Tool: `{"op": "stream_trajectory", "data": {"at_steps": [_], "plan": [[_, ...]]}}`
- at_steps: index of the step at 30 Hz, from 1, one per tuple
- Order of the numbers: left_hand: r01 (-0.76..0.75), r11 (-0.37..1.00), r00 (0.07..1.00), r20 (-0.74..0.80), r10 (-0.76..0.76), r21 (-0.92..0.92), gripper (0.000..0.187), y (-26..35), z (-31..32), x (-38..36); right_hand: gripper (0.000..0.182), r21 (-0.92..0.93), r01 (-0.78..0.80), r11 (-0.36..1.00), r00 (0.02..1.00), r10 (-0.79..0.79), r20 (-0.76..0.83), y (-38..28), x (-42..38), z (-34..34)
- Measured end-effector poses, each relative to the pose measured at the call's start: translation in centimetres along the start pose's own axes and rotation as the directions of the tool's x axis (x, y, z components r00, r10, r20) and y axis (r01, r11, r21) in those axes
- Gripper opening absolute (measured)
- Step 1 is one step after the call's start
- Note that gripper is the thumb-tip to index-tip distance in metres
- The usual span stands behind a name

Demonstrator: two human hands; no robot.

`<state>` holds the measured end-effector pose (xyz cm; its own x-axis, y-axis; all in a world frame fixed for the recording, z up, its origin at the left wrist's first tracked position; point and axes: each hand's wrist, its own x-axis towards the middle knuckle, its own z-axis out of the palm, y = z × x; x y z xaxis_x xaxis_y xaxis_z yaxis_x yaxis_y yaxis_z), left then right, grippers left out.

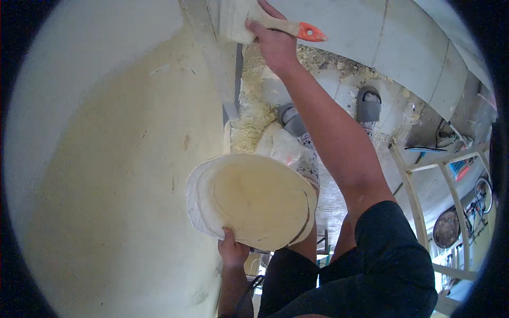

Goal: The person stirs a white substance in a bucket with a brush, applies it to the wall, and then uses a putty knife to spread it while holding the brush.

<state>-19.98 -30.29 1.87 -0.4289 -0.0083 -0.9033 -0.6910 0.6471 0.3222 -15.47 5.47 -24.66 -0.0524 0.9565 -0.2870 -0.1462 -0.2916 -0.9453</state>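
My right hand (274, 43) is raised at the top of the head view, gripping a wide paint brush (239, 21) with a pale wooden handle and an orange tip. The bristles rest against a grey-white strip (209, 58) beside the wall. My left hand (233, 249) holds the lower rim of a round shallow pan (252, 199) coated with cream-yellow paint, tilted towards me. To the left spreads a wall (106, 175) freshly covered in the same cream-yellow.
Below lie my feet in grey sandals (368, 106) on a surface strewn with yellowish debris (254, 111). A pale wooden frame (424, 180) stands at the right, with bicycles (480, 199) and clutter beyond it.
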Motion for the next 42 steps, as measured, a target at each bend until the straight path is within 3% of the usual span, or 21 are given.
{"op": "stream_trajectory", "data": {"at_steps": [1, 2, 3, 4, 8, 10, 13, 14, 16, 17, 19, 23, 25, 27, 29, 32, 34, 36, 38, 40, 42], "plan": [[-0.002, 1.000, 1.000, 0.000, 0.002, 0.001, 0.051, 0.1, 0.3, -0.1, 0.052, 0.145, -0.003, 0.989, 0.999, 0.008, -0.036, 0.4, -0.1, -0.1], [0.011, 0.998, 1.000, -0.007, -0.012, -0.063, 0.051, 0.5, 0.9, -0.3, 0.052, 0.146, -0.004, 0.989, 0.999, 0.010, -0.041, 1.9, 0.2, 0.4], [0.025, 0.992, 1.000, -0.012, -0.027, -0.125, 0.052, 0.7, 1.4, -0.5, 0.051, -0.162, 0.139, 0.977, 0.986, -0.152, -0.071, 4.3, 0.8, 1.3], [0.026, 0.993, 1.000, -0.008, -0.027, -0.118, 0.052, 0.8, 1.8, -0.7, 0.051, -0.457, 0.255, 0.852, 0.949, -0.312, -0.051, 5.5, 1.2, 2.0], [0.017, 0.994, 1.000, -0.014, -0.019, -0.110, 0.055, 0.5, 2.5, -0.9, 0.048, -0.180, 0.272, 0.945, 0.959, -0.283, -0.035, -0.7, -0.8, 1.9], [0.035, 0.993, 0.999, -0.025, -0.038, -0.113, 0.057, 0.0, 2.5, -0.6, 0.048, 0.001, -0.055, 0.998, 0.996, 0.055, 0.067, -2.9, -0.9, -0.3], [0.025, 0.986, 0.999, 0.042, -0.018, -0.164, 0.057, -0.5, 2.2, -0.7, 0.048, 0.089, -0.071, 0.994, 0.997, 0.074, -0.035, -0.9, -0.4, -0.1], [0.011, 0.988, 0.999, 0.050, -0.003, -0.151, 0.058, -0.2, 2.6, -1.1, 0.048, 0.094, -0.066, 0.993, 0.997, 0.070, -0.039, -0.4, -0.3, 0.4], [-0.008, 0.991, 0.997, 0.069, 0.018, -0.135, 0.059, 0.3, 3.6, -1.5, 0.054, -0.210, -0.024, 0.977, 0.998, 0.037, 0.055, -0.2, 0.2, 1.8], [-0.024, 0.995, 0.999, 0.022, 0.027, -0.093, 0.059, 0.6, 4.2, -1.7, 0.054, -0.211, -0.015, 0.977, 0.998, 0.026, 0.052, -0.6, 0.3, 1.5], [-0.037, 0.998, 0.999, -0.015, 0.036, -0.057, 0.061, 0.6, 4.8, -1.8, 0.052, 0.227, -0.130, 0.965, 0.988, 0.106, 0.113, -1.9, -0.5, 0.8], [-0.024, 0.999, 1.000, 0.008, 0.024, -0.034, 0.059, -0.6, 2.9, -1.4, 0.052, 0.221, -0.154, 0.963, 0.988, 0.150, 0.033, -1.9, -0.5, -2.1], [-0.028, 1.000, 0.998, 0.062, 0.027, 0.011, 0.057, -0.7, 2.4, -1.7, 0.052, 0.059, -0.050, 0.997, 0.998, 0.052, -0.034, -1.8, 0.8, -2.1], [0.021, 0.978, 0.999, 0.032, -0.015, -0.207, 0.056, -0.4, 3.2, -1.8, 0.052, 0.101, -0.098, 0.990, 0.995, 0.095, 0.028, -2.3, 2.2, -0.3], [-0.015, 0.983, 0.999, 0.046, 0.024, -0.182, 0.057, 0.0, 4.3, -2.1, 0.052, 0.137, -0.163, 0.977, 0.984, 0.151, 0.094, -4.7, 2.5, 1.6], [-0.035, 0.992, 0.998, 0.051, 0.042, -0.120, 0.059, 0.6, 4.7, -3.2, 0.053, -0.081, -0.037, 0.996, 0.998, 0.040, 0.039, -7.5, 1.0, 2.0], [-0.033, 0.995, 0.998, 0.045, 0.038, -0.096, 0.058, 1.2, 5.2, -3.3, 0.054, 0.169, 0.001, 0.986, 0.998, -0.012, 0.062, -7.5, 0.8, 0.4], [0.044, 0.983, 0.999, 0.037, -0.038, -0.181, 0.055, 1.8, 5.1, -3.9, 0.055, 0.189, -0.067, 0.980, 0.998, 0.064, 0.021, -7.0, 0.7, 0.0], [0.084, 0.990, 0.996, -0.031, -0.089, -0.117, 0.056, 2.5, 5.5, -4.2, 0.055, 0.212, -0.128, 0.969, 0.990, 0.138, -0.034, -5.4, 1.1, 0.2], [0.130, 0.990, 0.986, -0.097, -0.134, -0.047, 0.056, 2.5, 5.4, -4.1, 0.054, -0.252, -0.001, 0.968, 0.999, -0.009, -0.038, -3.6, 2.4, 1.7], [-0.098, 0.990, 0.995, 0.008, 0.099, -0.101, 0.061, 1.3, 4.5, -3.4, 0.054, -0.165, -0.017, 0.986, 1.000, 0.014, -0.019, -5.6, 2.4, 2.8]]}}
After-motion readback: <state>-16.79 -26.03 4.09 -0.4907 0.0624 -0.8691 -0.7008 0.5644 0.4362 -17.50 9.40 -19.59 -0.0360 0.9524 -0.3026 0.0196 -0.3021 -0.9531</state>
